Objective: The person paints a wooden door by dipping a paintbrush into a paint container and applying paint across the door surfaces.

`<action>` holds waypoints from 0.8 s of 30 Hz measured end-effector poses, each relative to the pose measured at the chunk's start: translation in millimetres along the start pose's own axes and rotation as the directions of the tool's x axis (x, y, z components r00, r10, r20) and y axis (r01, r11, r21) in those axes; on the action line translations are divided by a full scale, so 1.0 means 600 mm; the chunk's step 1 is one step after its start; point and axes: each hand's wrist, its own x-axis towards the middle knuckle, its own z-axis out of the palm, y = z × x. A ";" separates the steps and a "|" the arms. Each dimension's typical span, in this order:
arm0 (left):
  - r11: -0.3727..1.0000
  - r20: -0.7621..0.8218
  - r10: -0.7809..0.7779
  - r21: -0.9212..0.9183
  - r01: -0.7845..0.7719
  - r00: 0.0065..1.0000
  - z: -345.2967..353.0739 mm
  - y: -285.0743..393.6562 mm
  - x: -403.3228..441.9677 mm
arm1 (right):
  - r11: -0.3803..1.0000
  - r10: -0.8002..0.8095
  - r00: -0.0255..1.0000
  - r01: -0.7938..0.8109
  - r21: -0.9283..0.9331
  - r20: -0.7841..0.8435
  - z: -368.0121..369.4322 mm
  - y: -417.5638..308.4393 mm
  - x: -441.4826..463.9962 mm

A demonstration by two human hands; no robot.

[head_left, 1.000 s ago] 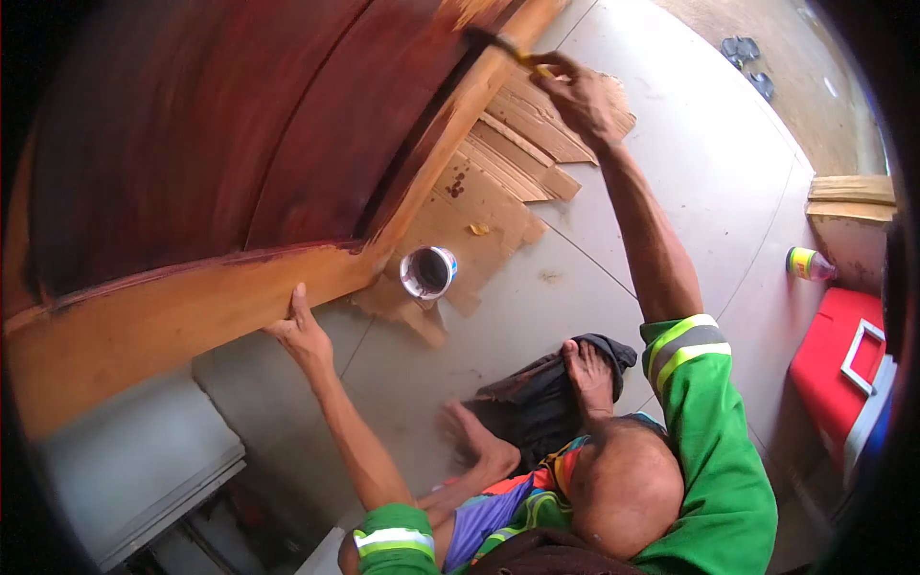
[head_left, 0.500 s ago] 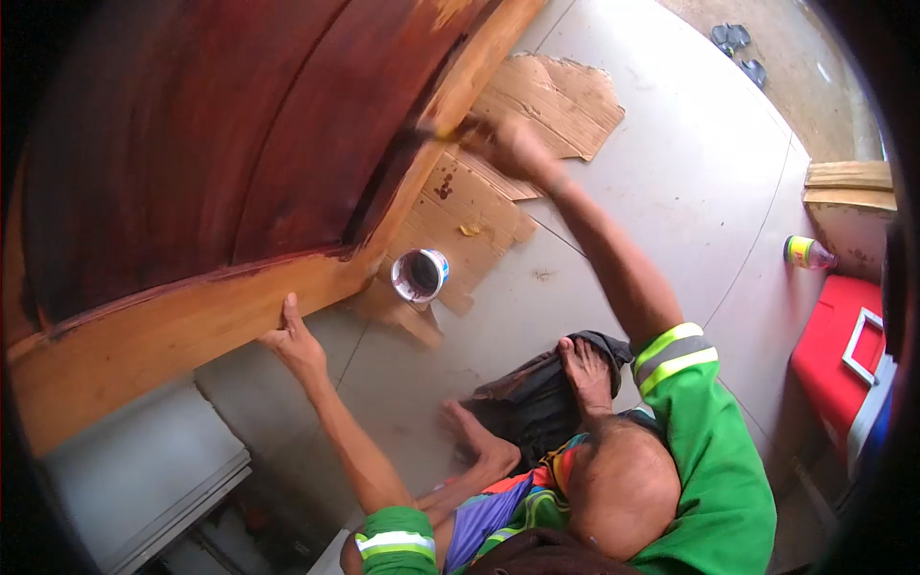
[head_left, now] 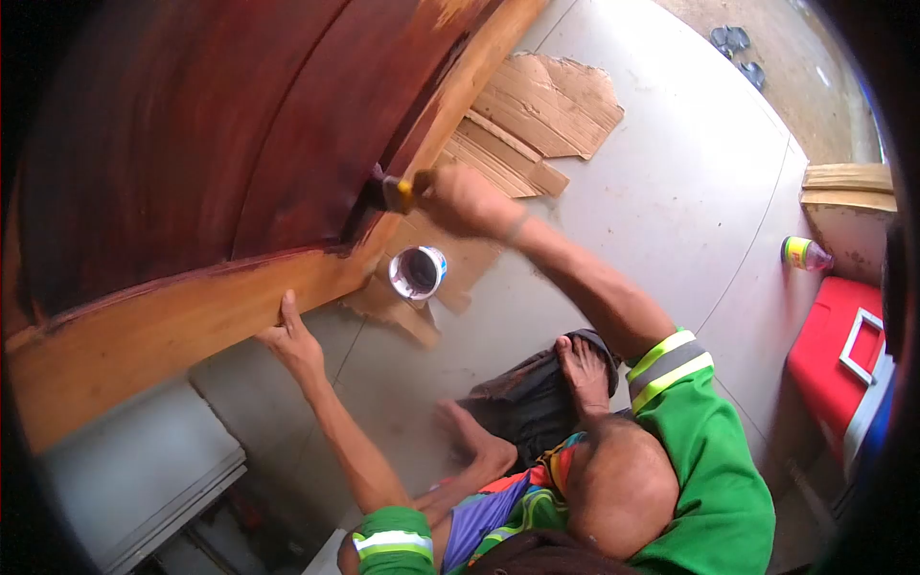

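Note:
My right hand (head_left: 465,199) is closed round the yellow handle of a paintbrush (head_left: 392,191), whose bristles touch the inner edge of a wooden door's dark red panel (head_left: 316,134). The door's lighter wood border (head_left: 182,299) has no dark coat over most of its width. At its lower edge, my left hand (head_left: 295,343) grips the border, thumb on the face and fingers hidden beneath. An open white tub (head_left: 418,273) with dark liquid stands on cardboard below the brush.
Flattened cardboard (head_left: 561,105) lies on the tiled floor. At the right are a bottle (head_left: 807,254) on its side and a red cooler box (head_left: 834,355). Stacked pale slabs (head_left: 144,470) are at lower left; dark sandals (head_left: 733,43) lie at the top right. My bare feet are below the tub.
My right hand has moved down and left with the brush along the panel's edge, from near the top to the lower corner. My left hand keeps its hold on the door.

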 end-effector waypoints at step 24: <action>0.997 -0.045 0.037 -0.065 -0.039 0.998 0.008 0.010 0.001 | 0.958 0.137 0.947 -0.052 0.281 -0.290 -0.196 0.180 0.055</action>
